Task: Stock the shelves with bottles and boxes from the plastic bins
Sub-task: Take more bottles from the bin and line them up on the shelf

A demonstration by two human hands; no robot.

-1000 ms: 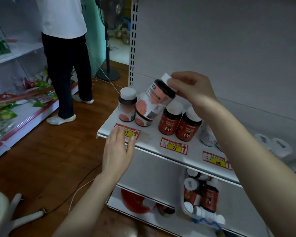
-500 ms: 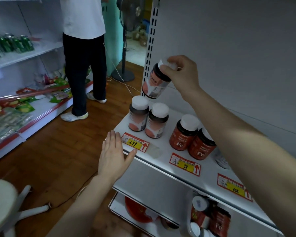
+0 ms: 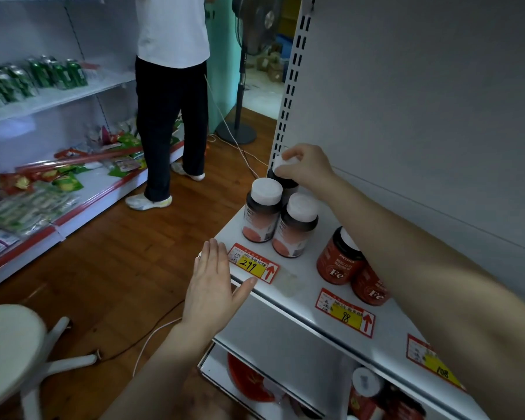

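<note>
My right hand (image 3: 306, 166) grips the white cap of a dark bottle with a pink label (image 3: 287, 184), which stands upright at the back left of the white shelf (image 3: 300, 286). Two matching bottles (image 3: 262, 212) (image 3: 296, 227) stand just in front of it. Two red "Fe" bottles (image 3: 341, 259) (image 3: 370, 287) sit further right. My left hand (image 3: 214, 281) is flat with straight fingers, resting against the shelf's front edge beside the 299 price tag (image 3: 252, 263).
Another person (image 3: 170, 95) stands in the aisle by the left shelving, which holds green cans (image 3: 34, 78) and snack packets. A pedestal fan (image 3: 243, 71) and cables lie on the wooden floor. A white stool (image 3: 9, 356) is at lower left. More bottles (image 3: 367, 386) sit on the lower shelf.
My right hand has lowered the pink-label bottle from mid-air, tilted, to upright on the shelf behind the two others. My left hand stays at the shelf edge.
</note>
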